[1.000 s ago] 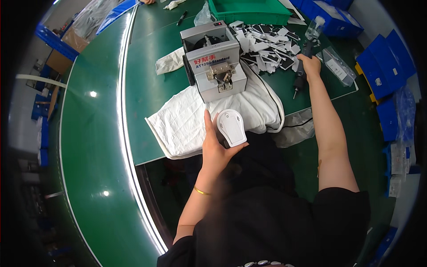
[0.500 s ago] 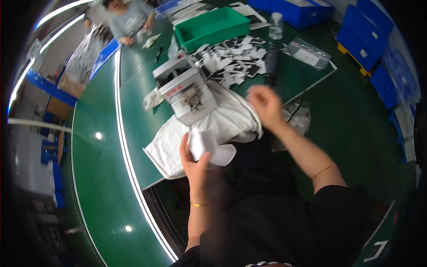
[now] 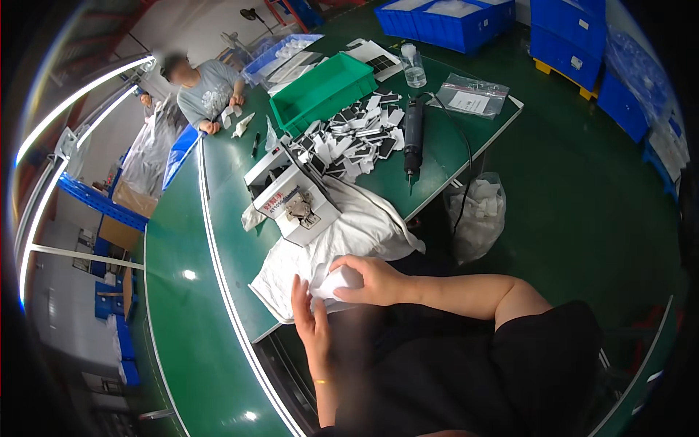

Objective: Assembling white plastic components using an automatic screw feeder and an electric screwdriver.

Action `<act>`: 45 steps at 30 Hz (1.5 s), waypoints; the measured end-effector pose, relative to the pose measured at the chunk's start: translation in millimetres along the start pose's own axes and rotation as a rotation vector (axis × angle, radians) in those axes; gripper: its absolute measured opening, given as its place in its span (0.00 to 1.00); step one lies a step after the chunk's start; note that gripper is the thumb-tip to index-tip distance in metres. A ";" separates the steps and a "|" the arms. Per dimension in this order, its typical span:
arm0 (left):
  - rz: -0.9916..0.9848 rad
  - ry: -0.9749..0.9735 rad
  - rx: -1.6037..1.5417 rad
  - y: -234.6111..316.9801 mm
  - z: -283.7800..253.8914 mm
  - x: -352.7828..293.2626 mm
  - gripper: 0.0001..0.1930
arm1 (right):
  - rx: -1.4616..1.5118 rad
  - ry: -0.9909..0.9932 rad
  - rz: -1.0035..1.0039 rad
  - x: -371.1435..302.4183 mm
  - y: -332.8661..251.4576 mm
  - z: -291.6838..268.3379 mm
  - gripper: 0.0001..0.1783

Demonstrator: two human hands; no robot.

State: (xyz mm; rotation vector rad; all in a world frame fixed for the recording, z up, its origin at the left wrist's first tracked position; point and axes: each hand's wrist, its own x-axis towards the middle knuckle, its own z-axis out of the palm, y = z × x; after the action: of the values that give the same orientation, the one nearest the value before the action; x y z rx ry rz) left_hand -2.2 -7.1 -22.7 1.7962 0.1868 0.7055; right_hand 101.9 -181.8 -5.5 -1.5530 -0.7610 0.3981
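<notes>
Low in front of my body I hold a small white box-like piece (image 3: 344, 282), which had a flap standing out from it. My right hand (image 3: 376, 281) grips it from the right with fingers curled over it. My left hand (image 3: 313, 324) supports it from the left, thumb and fingers around its edge. Fingers hide much of its shape. Just beyond lies a white cloth (image 3: 364, 226), draped over the table's near edge. A grey-white tabletop machine (image 3: 297, 207) with a metal mechanism on its front stands at the cloth's far side.
Behind the machine lies a heap of small white and black pieces (image 3: 357, 138) beside a green bin (image 3: 324, 91). A corded electric screwdriver (image 3: 413, 138), a bottle (image 3: 413, 69) and a clear bag (image 3: 473, 98) lie rightward. A person (image 3: 207, 95) sits at far left.
My right hand has come from beside the table's right edge down to the white piece and grips it. My left hand has moved lower with the piece. The view has shifted.
</notes>
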 end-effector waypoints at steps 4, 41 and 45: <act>-0.060 -0.232 0.108 4.3 -27.8 -12.7 0.25 | 0.009 -0.072 -0.038 5.2 1.5 5.4 0.27; -0.784 0.741 1.092 -146.4 -282.5 152.4 0.47 | -0.127 -0.400 0.515 -47.5 207.6 48.3 0.23; -0.234 0.785 1.194 -145.6 -265.8 116.5 0.37 | -0.006 -0.404 0.632 -41.5 213.6 51.7 0.21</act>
State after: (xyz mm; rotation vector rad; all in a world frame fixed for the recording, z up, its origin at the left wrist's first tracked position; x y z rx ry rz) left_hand -22.1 314.2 -64.8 2.3880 1.5865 1.2333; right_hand 87.6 -167.3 -228.3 -1.7215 -0.5521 1.2017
